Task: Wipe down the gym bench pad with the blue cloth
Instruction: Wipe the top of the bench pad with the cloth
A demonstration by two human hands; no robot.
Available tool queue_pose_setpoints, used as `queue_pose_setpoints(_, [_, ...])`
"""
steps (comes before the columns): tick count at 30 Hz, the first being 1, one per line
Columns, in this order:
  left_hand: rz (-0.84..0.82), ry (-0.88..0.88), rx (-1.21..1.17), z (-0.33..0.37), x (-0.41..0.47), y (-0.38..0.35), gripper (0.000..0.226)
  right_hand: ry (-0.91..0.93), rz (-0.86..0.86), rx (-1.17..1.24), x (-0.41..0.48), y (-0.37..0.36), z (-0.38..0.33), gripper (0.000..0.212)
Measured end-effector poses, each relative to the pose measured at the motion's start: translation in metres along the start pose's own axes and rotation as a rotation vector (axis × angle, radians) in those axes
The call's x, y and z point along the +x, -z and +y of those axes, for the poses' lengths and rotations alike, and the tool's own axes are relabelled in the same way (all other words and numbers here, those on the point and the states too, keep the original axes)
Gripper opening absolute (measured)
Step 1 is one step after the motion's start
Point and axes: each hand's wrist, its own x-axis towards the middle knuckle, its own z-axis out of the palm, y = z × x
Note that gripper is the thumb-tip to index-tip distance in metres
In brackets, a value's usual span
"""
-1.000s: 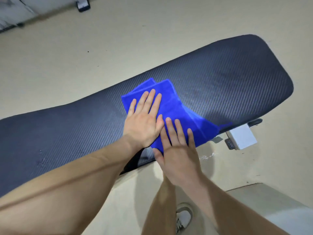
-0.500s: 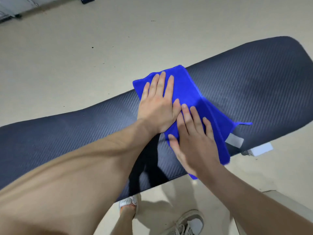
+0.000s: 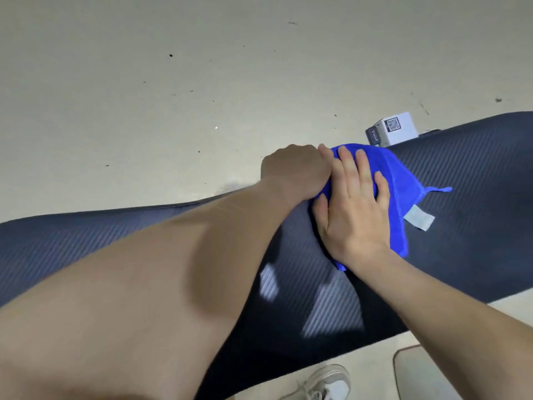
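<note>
The dark gym bench pad with a woven texture runs across the view from left to right. The blue cloth lies on it near its far edge, with a white label and a small loop on its right side. My right hand presses flat on the cloth with straight fingers. My left hand sits at the cloth's left end on the pad's far edge. Its fingers bend down over that edge and are hidden, so its hold on the cloth is unclear.
A small white box with a printed code stands on the beige floor just behind the pad. A grey shoe shows below the pad's near edge, and a pale platform corner lies at bottom right.
Both hands and the cloth have slid across the pad to its far edge. My left hand went from flat on the cloth to bent over the edge.
</note>
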Motion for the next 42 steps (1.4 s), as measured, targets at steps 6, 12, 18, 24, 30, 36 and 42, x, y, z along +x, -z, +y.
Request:
queue_pose_setpoints(6, [-0.051, 0.133, -0.046, -0.096, -0.038, 0.028, 0.043, 0.067, 0.026, -0.064, -0.022, -0.025, -0.101, 0.06])
queue_pose_setpoints(12, [-0.013, 0.207, 0.095, -0.183, -0.084, 0.055, 0.047, 0.139, -0.063, -0.064, -0.043, -0.048, -0.197, 0.071])
queue_pose_setpoints(18, [0.016, 0.169, 0.162, -0.182, -0.085, 0.051, 0.049, 0.545, -0.085, -0.164, -0.026, -0.033, -0.142, 0.065])
queue_pose_setpoints(24, [0.047, -0.181, 0.206, -0.103, -0.069, 0.024, 0.035, 0.153, -0.019, -0.173, -0.037, -0.02, -0.084, 0.067])
queue_pose_setpoints(30, [0.065, -0.225, 0.312, -0.155, -0.087, 0.037, 0.016, 0.044, 0.049, -0.142, -0.052, -0.041, -0.145, 0.068])
queue_pose_setpoints(36, [0.096, -0.151, 0.335, -0.246, -0.111, 0.06, 0.035, 0.115, -0.004, -0.094, -0.057, -0.059, -0.241, 0.068])
queue_pose_setpoints(42, [0.262, 0.023, 0.371, -0.331, -0.135, 0.075, 0.051, 0.268, -0.05, -0.133, -0.055, -0.074, -0.317, 0.066])
